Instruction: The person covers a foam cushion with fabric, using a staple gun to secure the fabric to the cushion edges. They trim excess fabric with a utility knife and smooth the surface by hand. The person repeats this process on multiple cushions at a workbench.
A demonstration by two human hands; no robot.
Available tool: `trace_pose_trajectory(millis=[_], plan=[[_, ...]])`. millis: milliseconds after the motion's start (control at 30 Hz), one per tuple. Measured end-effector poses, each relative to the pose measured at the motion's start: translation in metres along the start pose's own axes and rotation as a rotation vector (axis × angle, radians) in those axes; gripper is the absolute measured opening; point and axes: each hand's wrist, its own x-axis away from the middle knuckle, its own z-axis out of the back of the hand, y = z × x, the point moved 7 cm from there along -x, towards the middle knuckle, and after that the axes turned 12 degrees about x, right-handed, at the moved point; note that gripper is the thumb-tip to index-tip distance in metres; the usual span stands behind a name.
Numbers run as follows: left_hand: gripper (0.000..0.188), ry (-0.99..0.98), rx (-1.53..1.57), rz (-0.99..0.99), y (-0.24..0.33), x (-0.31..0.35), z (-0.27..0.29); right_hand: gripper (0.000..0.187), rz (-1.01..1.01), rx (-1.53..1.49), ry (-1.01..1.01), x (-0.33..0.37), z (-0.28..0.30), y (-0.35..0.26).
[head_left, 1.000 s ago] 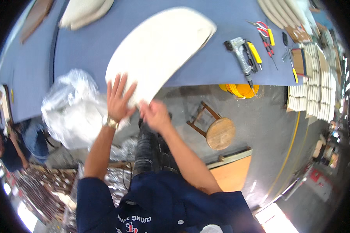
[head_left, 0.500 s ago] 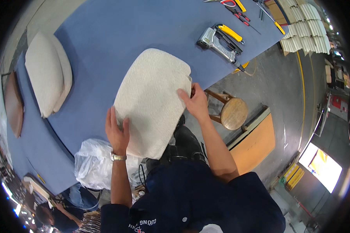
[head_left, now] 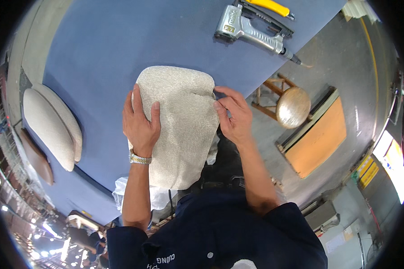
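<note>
A beige fabric-covered seat pad [head_left: 184,139] lies at the near edge of the blue-topped table, its lower end reaching toward my body. Its fabric is creased near the upper right side. My left hand [head_left: 141,123] rests on the left part of the pad, fingers stretched out and thumb apart; a metal watch [head_left: 140,158] is on that wrist. At the pad's right edge my right hand [head_left: 234,116] pinches the fabric between thumb and fingers. The underside of the pad is hidden.
A silver staple gun [head_left: 251,33] and a yellow-handled cutter [head_left: 274,6] lie at the table's far right. Two more beige pads [head_left: 49,127] and a brown one [head_left: 37,157] are at left. Right of the table stand a wooden stool [head_left: 293,106] and an orange-topped board [head_left: 318,136].
The view has shifted closer over the table. The pad is turned a little more upright, and creases show at its right side. My left hand has moved up and further onto it.
</note>
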Motion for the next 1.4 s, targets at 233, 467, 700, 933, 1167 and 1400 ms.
trace_pose_trajectory(millis=[233, 467, 700, 933, 1167, 1400], plan=[[0.065, -0.017, 0.036, -0.002, 0.003, -0.005, 0.002, 0.011, -0.135, -0.153, -0.160, 0.007, -0.018, 0.026], [0.064, -0.007, 0.046, -0.085, 0.006, -0.003, 0.000, 0.017, -0.430, -0.304, -0.226, 0.024, -0.033, 0.041], [0.064, -0.044, 0.078, -0.049, 0.006, -0.003, 0.000, 0.017, -0.595, -0.256, -0.147, 0.024, -0.031, 0.035], [0.063, -0.053, 0.166, -0.052, -0.002, -0.001, -0.002, 0.014, -0.643, -0.246, -0.110, 0.025, -0.030, 0.031], [0.060, -0.102, 0.231, -0.022, -0.006, -0.005, -0.002, 0.019, -0.777, -0.537, -0.186, 0.038, -0.047, 0.034], [0.060, -0.470, 0.718, 0.366, -0.014, 0.008, -0.010, 0.020, -0.578, -0.665, -0.223, 0.035, 0.012, -0.065]])
